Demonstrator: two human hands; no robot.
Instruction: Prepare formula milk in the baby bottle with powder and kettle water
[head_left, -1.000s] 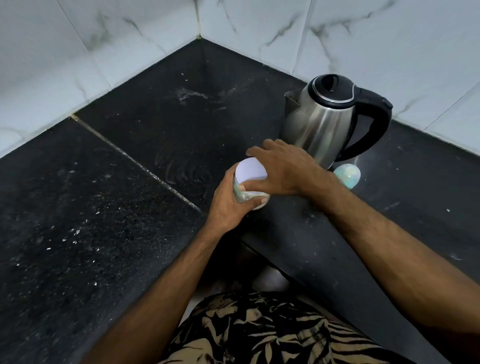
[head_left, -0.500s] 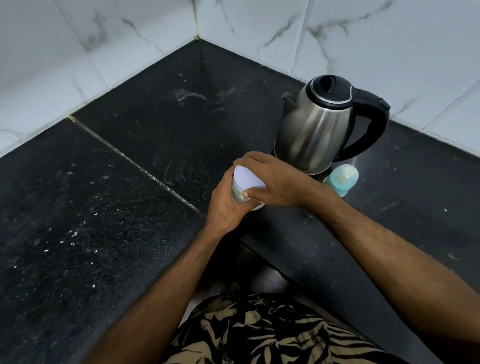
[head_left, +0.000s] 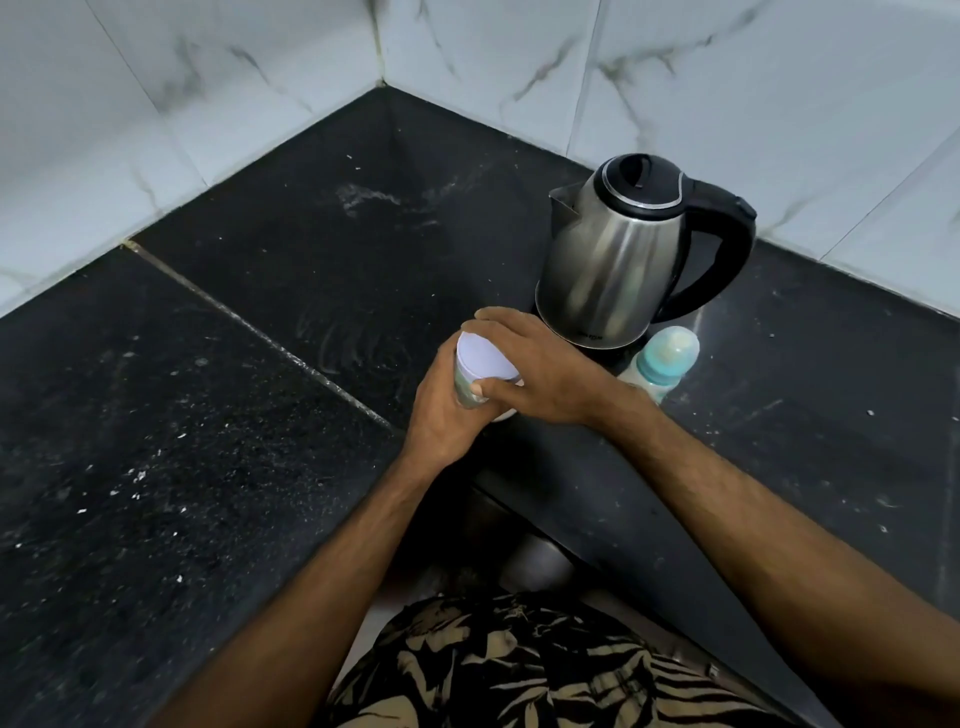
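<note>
- A small powder container with a pale lid sits just in front of the steel kettle.
- The left hand wraps its body; the right hand grips the lid's rim.
- A capped baby bottle stands just beside the kettle's base on the black counter.
</note>
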